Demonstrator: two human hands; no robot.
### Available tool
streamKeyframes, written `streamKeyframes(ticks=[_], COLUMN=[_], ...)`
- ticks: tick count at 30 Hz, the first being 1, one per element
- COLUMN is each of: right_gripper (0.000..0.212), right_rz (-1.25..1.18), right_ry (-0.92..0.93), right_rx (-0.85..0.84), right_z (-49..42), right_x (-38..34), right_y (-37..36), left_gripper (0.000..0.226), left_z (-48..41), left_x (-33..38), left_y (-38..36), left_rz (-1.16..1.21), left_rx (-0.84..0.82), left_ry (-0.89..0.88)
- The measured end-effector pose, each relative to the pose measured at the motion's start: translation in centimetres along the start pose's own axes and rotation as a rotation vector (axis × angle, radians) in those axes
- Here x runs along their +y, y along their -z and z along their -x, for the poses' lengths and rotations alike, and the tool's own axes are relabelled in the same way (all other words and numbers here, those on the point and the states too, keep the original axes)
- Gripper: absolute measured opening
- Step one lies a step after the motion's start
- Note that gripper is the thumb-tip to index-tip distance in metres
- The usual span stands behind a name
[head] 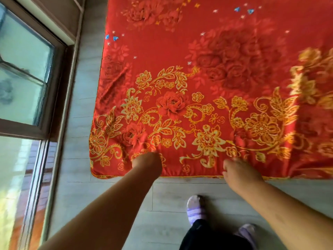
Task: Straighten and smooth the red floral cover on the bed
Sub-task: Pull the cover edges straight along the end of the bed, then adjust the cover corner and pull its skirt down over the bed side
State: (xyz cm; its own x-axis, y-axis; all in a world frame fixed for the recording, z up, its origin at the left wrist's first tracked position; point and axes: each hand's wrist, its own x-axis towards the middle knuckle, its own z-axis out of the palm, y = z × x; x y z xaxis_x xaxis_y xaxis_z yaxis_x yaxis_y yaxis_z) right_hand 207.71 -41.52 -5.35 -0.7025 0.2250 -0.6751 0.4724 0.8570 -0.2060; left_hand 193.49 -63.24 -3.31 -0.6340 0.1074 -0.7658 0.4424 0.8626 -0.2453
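The red floral cover (207,73) with gold flower scrolls lies spread over the bed, filling the upper right of the head view. Creases show near its left edge and at the front left corner. My left hand (146,160) rests on the cover's front edge near that corner, fingers curled down into the cloth and mostly hidden by the wrist. My right hand (237,171) is at the front edge further right, fingers bent over the hem, blurred by motion. Whether either hand pinches the cloth cannot be made out.
Pale wood-look floor (86,186) runs along the left side and front of the bed. A large window with a dark frame (54,87) stands at the left. My feet in purple striped socks (195,209) stand on the floor just before the bed's front edge.
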Motion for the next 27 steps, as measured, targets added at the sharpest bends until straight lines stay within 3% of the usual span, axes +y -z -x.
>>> streamKeyframes(ticks=[4, 9, 12, 17, 22, 27], right_gripper=[0.022, 0.022, 0.017, 0.021, 0.022, 0.022], right_rz=[-0.091, -0.216, -0.264, -0.237, -0.230, -0.259], right_ry=[-0.011, -0.115, -0.177, -0.261, -0.345, -0.437], right_rx=[0.152, 0.262, 0.303, 0.335, 0.389, 0.444], right_z=[2.4, 6.4, 9.2, 14.5, 19.7, 23.2], right_x=[4.1, 12.1, 18.0, 30.1, 43.2, 53.4], right_y=[1.0, 2.9, 3.8, 5.4, 7.7, 9.7], left_gripper=[0.031, 0.036, 0.036, 0.035, 0.034, 0.033], left_z=[1.9, 5.4, 7.9, 12.2, 16.5, 20.4], left_x=[5.3, 14.3, 20.5, 31.9, 44.8, 55.4], left_y=[2.3, 4.5, 5.6, 7.3, 8.9, 10.5], left_rz=[0.043, -0.008, -0.173, 0.010, -0.135, -0.057], left_rx=[0.145, 0.183, 0.174, 0.205, 0.221, 0.269], left_ry=[-0.094, -0.262, -0.358, -0.342, -0.428, -0.452])
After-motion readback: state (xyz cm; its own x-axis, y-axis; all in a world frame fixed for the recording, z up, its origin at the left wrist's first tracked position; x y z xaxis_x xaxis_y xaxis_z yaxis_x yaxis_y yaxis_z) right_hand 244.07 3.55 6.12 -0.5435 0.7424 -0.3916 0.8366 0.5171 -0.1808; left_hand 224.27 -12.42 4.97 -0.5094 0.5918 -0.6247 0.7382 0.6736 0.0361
